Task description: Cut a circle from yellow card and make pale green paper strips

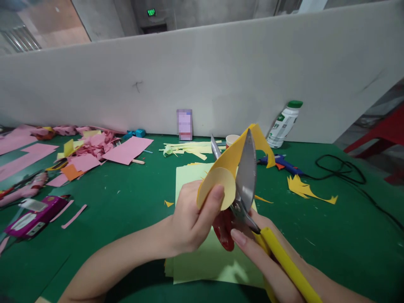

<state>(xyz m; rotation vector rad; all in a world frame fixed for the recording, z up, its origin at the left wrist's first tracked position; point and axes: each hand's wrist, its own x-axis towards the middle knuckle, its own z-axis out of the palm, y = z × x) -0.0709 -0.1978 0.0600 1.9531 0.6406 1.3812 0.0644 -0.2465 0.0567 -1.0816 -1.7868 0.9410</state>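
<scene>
My left hand pinches a pale yellow rounded paper piece against a deeper yellow sheet of paper, the thumb on top. A pair of scissors with yellow-covered handles is in my right hand. Its blades stand apart with the yellow sheet between them, close to the rounded edge. Below the pivot, a glossy red part shows between my hands; I cannot tell what it belongs to. Under both hands lies a stack of light green paper.
Pink paper scraps lie left, near a purple device. A phone and a white bottle lean against the white partition. Right are a blue glue gun, its black cable and a yellow offcut.
</scene>
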